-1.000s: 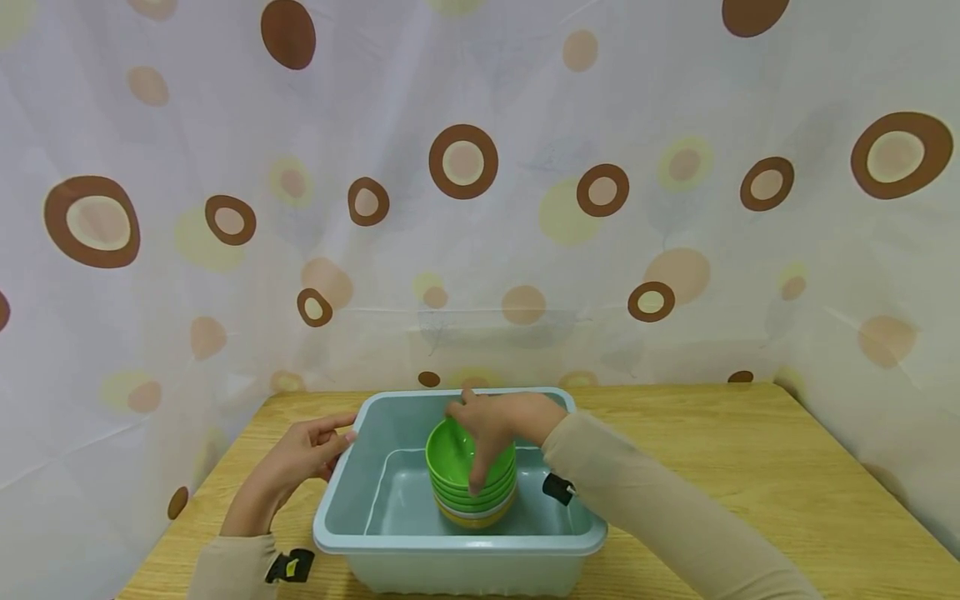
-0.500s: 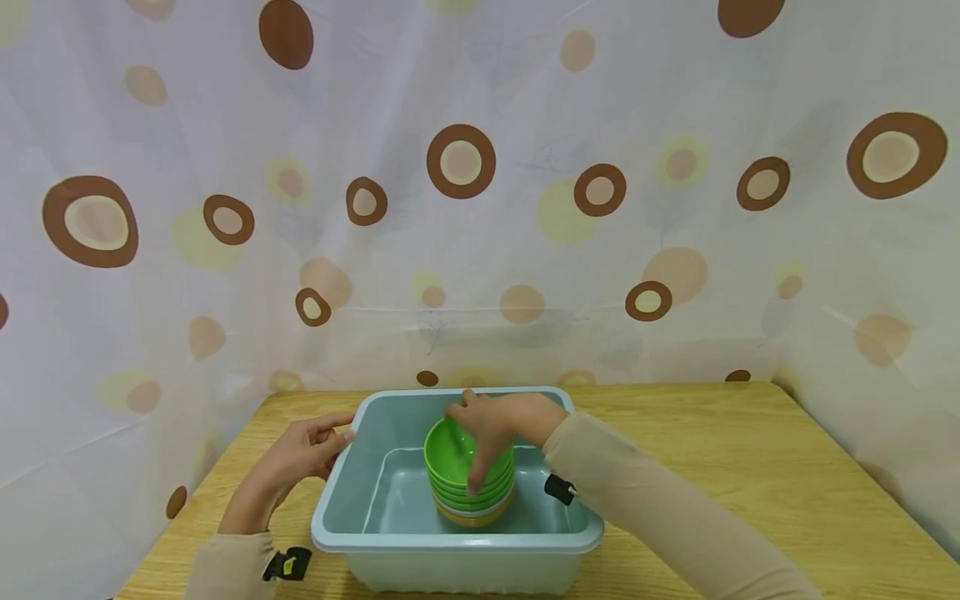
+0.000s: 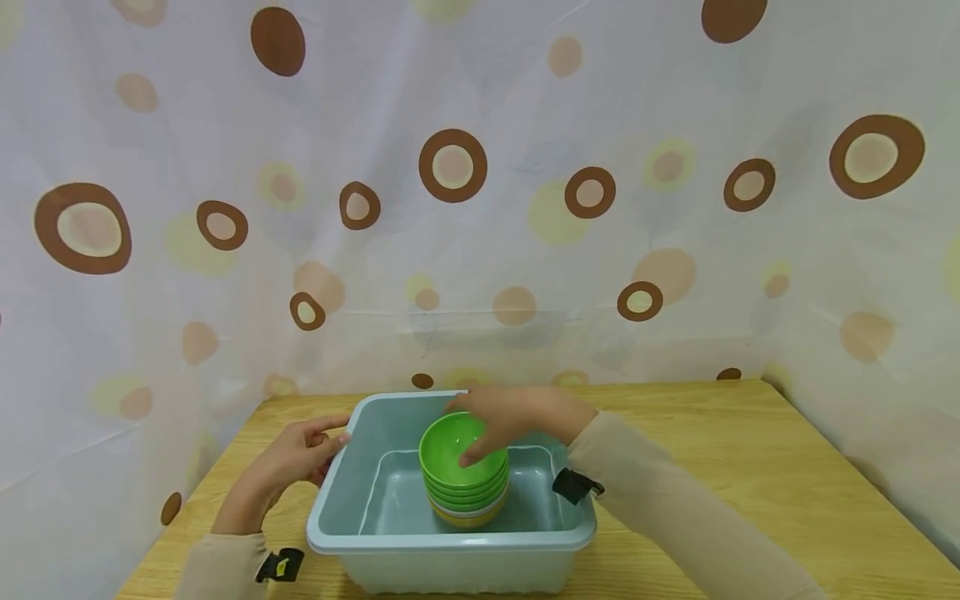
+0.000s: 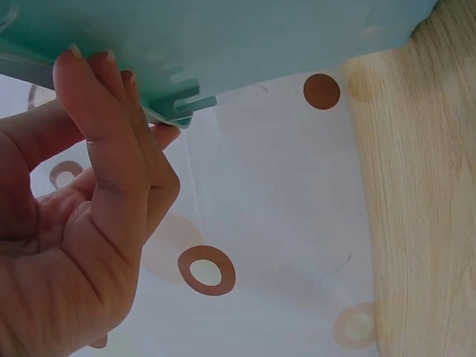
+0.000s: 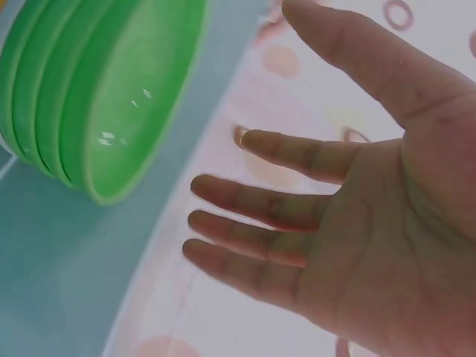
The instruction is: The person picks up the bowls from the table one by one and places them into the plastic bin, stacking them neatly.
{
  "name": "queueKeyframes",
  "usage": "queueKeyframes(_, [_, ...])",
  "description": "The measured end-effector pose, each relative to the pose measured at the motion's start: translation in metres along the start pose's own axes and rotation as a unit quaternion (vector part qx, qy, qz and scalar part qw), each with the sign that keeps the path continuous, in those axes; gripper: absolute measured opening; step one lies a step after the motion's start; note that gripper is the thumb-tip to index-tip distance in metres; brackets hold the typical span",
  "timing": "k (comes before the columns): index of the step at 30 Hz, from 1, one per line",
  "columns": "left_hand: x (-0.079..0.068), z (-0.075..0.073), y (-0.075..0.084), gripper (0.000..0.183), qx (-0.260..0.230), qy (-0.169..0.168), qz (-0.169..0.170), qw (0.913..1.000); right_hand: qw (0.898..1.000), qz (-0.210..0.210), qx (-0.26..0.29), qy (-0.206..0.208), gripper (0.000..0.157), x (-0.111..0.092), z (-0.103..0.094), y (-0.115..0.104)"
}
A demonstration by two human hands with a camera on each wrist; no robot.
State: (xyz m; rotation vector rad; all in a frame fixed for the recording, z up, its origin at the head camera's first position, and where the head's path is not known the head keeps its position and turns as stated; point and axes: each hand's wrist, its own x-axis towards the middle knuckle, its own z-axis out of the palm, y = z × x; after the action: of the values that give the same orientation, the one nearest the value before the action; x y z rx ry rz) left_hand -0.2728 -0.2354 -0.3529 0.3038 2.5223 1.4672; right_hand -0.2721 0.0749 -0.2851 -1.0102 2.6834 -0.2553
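A stack of several bowls (image 3: 459, 477) stands upright inside a light blue plastic basin (image 3: 450, 543). Most of them are green, with a white and a yellow one at the bottom. Over the stack my right hand (image 3: 525, 412) hovers, and in the right wrist view its fingers (image 5: 260, 201) are spread, with a gap between them and the green bowls (image 5: 141, 97). My left hand (image 3: 296, 458) holds the basin's left rim. From the left wrist, bent fingers (image 4: 115, 160) show against the outside of the basin (image 4: 260, 37).
The basin rests on a wooden table (image 3: 697, 483) near its front edge. Behind and at both sides hangs a white curtain (image 3: 495, 250) with brown and yellow spots. Black straps (image 3: 281, 567) circle both wrists over beige sleeves.
My right hand has come off the top green bowl and risen a little to the right. The left hand stays at the rim. The whole head view has shifted slightly.
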Motion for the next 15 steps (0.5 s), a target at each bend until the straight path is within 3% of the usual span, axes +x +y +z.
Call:
queueKeyframes(5, [-0.001, -0.001, 0.002, 0.056, 0.020, 0.001, 0.011, 0.9998, 0.997, -0.049, 0.014, 0.049, 0.064, -0.022, -0.013, 0.012])
queueKeyframes(15, [-0.008, -0.009, 0.014, 0.049, 0.065, 0.008, 0.030, 0.9974, 0.984, -0.073, 0.018, 0.159, 0.050, -0.076, -0.016, 0.049])
